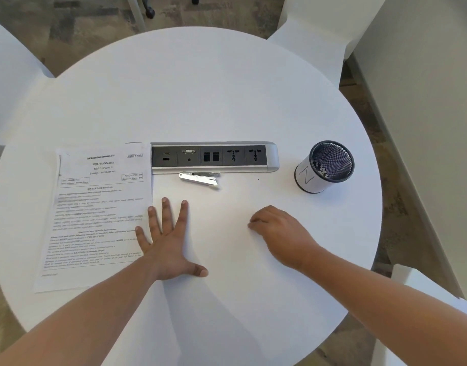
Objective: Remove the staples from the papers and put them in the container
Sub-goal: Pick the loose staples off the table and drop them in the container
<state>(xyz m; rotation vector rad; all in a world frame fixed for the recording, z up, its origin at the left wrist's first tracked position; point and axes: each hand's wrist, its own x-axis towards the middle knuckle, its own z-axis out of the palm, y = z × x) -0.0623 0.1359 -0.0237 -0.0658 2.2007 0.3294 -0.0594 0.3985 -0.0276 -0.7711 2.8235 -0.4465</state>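
A printed stack of papers (95,215) lies on the left of the round white table (200,88). My left hand (169,241) lies flat with its fingers spread, the little and ring fingers over the papers' right edge. My right hand (282,233) rests on the table to the right with its fingers curled under and the fingertips on the tabletop. Nothing shows in its grip. A silver staple remover (199,178) lies beyond both hands. The black mesh container (324,166), wrapped in a white label, stands at the far right.
A grey power and data socket strip (213,157) sits in the table just behind the staple remover. A tiny dark speck (258,179) lies on the table right of the staple remover. White chairs (316,30) stand around the table.
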